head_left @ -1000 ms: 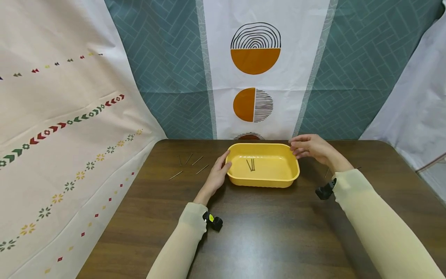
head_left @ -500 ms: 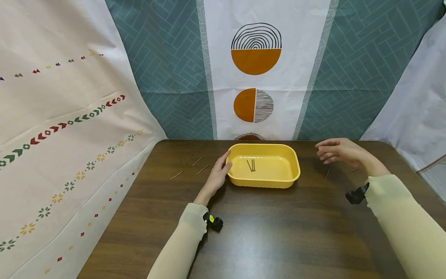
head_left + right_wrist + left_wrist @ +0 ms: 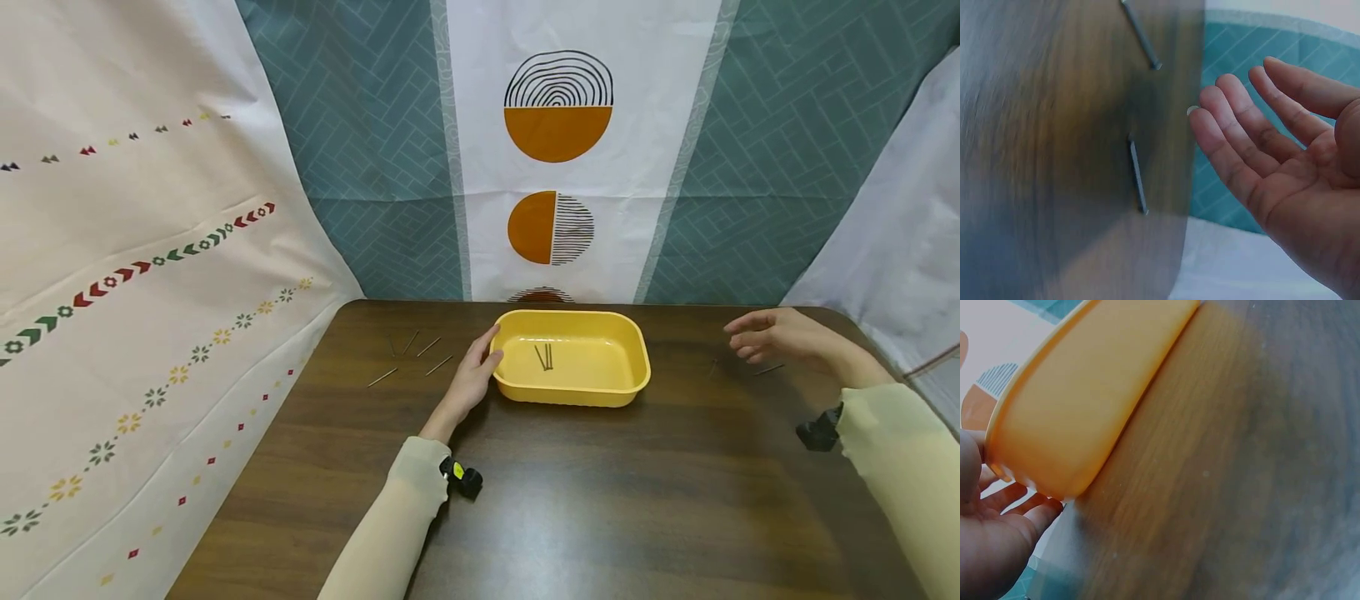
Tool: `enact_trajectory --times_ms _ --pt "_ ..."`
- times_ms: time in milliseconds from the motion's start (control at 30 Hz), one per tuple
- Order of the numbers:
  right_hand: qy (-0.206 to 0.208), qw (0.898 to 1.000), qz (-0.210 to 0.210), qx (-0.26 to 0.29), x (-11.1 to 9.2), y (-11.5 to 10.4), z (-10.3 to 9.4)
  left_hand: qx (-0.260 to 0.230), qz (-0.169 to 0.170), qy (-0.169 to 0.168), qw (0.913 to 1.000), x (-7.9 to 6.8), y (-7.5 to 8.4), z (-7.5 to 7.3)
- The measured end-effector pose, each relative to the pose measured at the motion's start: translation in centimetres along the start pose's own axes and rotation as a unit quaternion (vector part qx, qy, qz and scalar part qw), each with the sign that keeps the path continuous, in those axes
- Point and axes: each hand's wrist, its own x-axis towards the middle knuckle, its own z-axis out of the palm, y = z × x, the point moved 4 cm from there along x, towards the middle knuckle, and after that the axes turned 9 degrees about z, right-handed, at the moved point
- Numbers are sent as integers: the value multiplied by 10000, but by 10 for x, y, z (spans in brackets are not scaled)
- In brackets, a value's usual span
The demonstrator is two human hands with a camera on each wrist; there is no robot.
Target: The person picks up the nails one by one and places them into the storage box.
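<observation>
We look down on a brown, wood-grained worktop (image 3: pixel 570 500) with a soft sheen and rounded far corners. At twelve o'clock we see teal cloth (image 3: pixel 367 125) with a herringbone-like pattern beside a white panel (image 3: pixel 558 177) printed with ochre half-circles and fine black lines; a creased cream cloth (image 3: pixel 187 358) with arrow and flower motifs drapes at nine to ten o'clock. The yellow tray (image 3: pixel 570 397) sits towards the far edge, a rounded oblong with smooth, glossy walls and a slim rim. On its floor, at nine o'clock of centre, we count three thin, dark nails (image 3: pixel 540 358), two nearly parallel and one slanting. Five loose nails (image 3: pixel 382 377) lie scattered at nine o'clock from the tray. At its nine o'clock end we find the left hand (image 3: pixel 472 375) gripping the wall, thumb by the rim, fingers against the outside. The right hand (image 3: pixel 787 337) hangs at three o'clock, well apart from the tray, fingers loosely bent and holding nothing; near it we see two straight, small-headed nails (image 3: pixel 1137 174), apart from each other.
</observation>
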Motion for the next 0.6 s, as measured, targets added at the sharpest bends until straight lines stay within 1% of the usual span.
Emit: enact_trajectory --times_ms 100,233,333,400,500,600 --pt "120 9996 -27 -272 -1 5 -3 -21 -4 16 10000 0 1 1" --pt "162 9968 -287 -729 -2 9 -9 19 -57 25 10000 0 0 0" --pt "54 9953 -350 -903 -1 11 -12 71 -51 9 10000 0 -1 -1" --pt "-57 9949 -265 -976 1 14 -15 89 -26 -7 10000 0 -1 -1" --pt "-68 9909 -292 -1315 4 20 -19 98 -27 -18 9999 0 -1 -1" --pt "69 9857 -426 -1628 7 27 -22 124 -56 -21 9999 0 -1 -1"
